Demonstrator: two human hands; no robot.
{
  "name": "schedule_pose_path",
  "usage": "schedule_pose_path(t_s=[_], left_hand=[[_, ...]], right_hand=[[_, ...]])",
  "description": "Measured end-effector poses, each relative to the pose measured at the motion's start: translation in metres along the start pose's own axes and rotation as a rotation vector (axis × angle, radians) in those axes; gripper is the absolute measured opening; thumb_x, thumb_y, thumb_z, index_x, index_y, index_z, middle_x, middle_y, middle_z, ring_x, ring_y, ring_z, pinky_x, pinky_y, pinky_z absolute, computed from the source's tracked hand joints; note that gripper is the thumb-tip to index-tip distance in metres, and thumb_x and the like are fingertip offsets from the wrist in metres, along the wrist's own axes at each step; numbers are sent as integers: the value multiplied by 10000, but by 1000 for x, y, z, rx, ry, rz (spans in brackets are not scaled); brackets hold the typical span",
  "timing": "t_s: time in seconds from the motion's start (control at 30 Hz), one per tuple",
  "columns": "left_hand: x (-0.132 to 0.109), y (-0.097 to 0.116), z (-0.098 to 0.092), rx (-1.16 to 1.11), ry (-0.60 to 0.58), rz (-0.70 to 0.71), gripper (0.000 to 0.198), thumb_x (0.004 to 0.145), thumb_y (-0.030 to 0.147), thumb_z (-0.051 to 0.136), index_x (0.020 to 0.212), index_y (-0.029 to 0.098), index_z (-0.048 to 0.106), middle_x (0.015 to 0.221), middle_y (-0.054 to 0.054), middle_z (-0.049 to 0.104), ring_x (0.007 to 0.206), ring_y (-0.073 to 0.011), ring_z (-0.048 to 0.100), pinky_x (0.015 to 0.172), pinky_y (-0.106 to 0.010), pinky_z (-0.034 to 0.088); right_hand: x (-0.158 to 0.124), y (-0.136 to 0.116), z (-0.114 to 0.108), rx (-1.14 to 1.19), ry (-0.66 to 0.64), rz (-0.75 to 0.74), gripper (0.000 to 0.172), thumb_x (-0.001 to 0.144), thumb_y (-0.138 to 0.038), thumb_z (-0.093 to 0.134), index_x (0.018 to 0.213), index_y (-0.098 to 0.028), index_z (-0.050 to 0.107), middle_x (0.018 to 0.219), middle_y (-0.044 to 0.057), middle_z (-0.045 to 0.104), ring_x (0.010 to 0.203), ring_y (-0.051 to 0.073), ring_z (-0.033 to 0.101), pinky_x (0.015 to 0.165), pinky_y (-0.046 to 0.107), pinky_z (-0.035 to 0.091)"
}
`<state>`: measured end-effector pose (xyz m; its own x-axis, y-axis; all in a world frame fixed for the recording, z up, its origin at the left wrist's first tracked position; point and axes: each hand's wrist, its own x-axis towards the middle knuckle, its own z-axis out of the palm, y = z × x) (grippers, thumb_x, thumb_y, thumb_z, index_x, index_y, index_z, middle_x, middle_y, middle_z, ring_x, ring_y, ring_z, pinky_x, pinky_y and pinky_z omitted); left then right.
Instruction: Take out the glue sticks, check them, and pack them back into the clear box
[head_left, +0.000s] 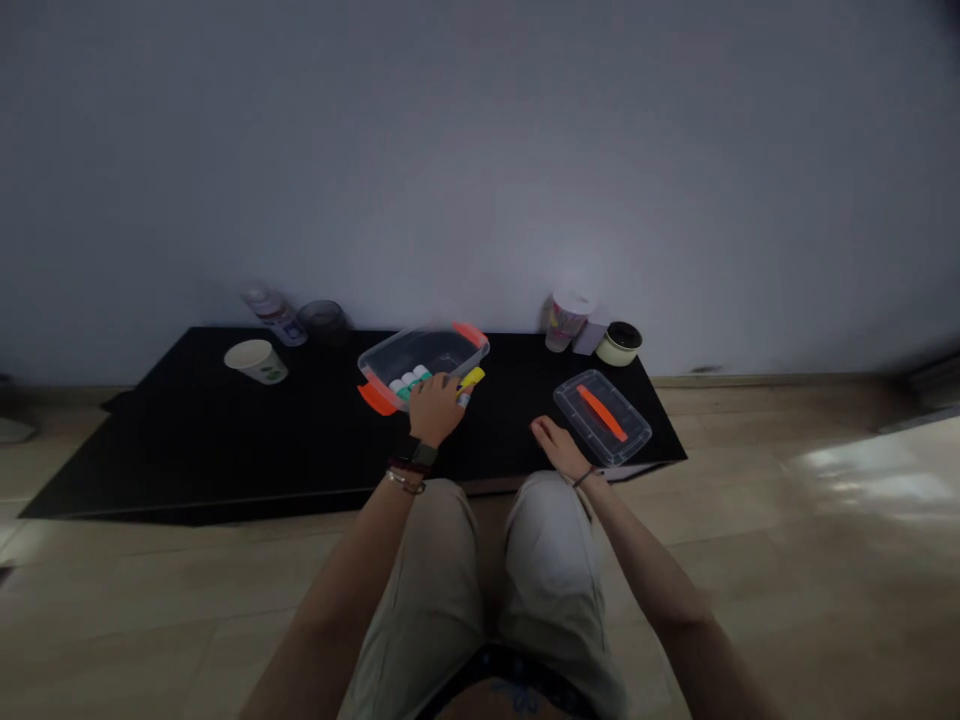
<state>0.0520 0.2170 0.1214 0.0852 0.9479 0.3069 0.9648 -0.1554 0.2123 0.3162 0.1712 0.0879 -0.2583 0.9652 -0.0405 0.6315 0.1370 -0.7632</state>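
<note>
The left hand (pixel 437 408) sits at the near edge of a clear tub (pixel 421 345), at the tub's 6 o'clock. Its fingers curl narrow over the white and teal caps (pixel 409 382) inside, with a yellow marker (pixel 472 378) touching them at 2 o'clock; I cannot tell whether they hold it. The right hand (pixel 559 448) rests just off a clear lid (pixel 602 418), at the lid's 7 o'clock, fingers loosely apart and holding nothing.

Both lie on a black mat (pixel 187 450). A paper cup (pixel 255 360) lies at the tub's 9 o'clock. Along the mat's far edge stand a bottle (pixel 274 315), a dark roll (pixel 322 320), a plastic cup (pixel 566 320), a lilac box (pixel 589 338) and a jar (pixel 619 343).
</note>
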Motion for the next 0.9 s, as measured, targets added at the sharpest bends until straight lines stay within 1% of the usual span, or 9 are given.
schedule_pose_path(t_s=[0.2,0.33,0.43,0.57,0.67,0.73,0.8,0.9], left_hand=[[-7,-7,-14,-48,-110,126,372,982,415,438,1137,186,688,1140,-145,682,1022,-303,626,864,-416,440],[-14,-8,-18,-126,-158,224,350,976,399,456,1148,199,687,1134,-132,687,1011,-283,631,848,-392,453],[-19,-8,-19,-171,-179,284,353,972,402,467,1146,186,686,1131,-137,687,1011,-289,629,845,-399,460],[-27,-5,-21,-220,-199,328,341,968,412,488,1139,195,687,1141,-132,685,1031,-290,623,872,-408,458],[-33,1,-25,-256,-221,352,330,960,426,510,1120,200,689,1119,-124,685,1022,-282,626,889,-406,456],[-37,6,-26,-265,-244,387,328,967,423,502,1120,198,685,1122,-120,684,1024,-277,627,893,-404,457],[-40,11,-28,-265,-268,432,332,979,420,479,1128,200,678,1144,-117,679,1038,-273,625,894,-402,461],[-44,18,-28,-264,-293,477,342,995,422,447,1133,206,673,1151,-107,676,1043,-262,625,898,-402,470]], right_hand=[[0,-9,3,16,-12,-49,347,991,-497,386,976,-211,582,684,-36,546,648,146,550,639,243,403],[0,-21,5,39,-21,-89,318,983,-472,420,980,-202,588,679,-42,535,625,131,532,616,234,387],[-1,-31,5,66,-22,-125,305,981,-458,432,1000,-196,586,676,-46,513,616,126,518,605,230,384],[-3,-43,3,109,14,-147,314,967,-440,465,1118,-180,554,702,-48,512,619,124,522,620,233,399],[-4,-50,3,123,31,-146,383,954,-427,487,1237,-169,501,731,-41,530,640,130,541,638,237,419],[-3,-53,4,123,25,-153,416,944,-409,509,1283,-170,474,745,-36,539,650,135,548,646,242,427],[-3,-55,5,119,10,-168,398,936,-391,529,1269,-177,489,741,-34,534,647,137,542,637,245,422],[-4,-56,5,124,-9,-195,298,942,-398,526,1148,-186,552,705,-37,500,619,136,510,598,243,391]])
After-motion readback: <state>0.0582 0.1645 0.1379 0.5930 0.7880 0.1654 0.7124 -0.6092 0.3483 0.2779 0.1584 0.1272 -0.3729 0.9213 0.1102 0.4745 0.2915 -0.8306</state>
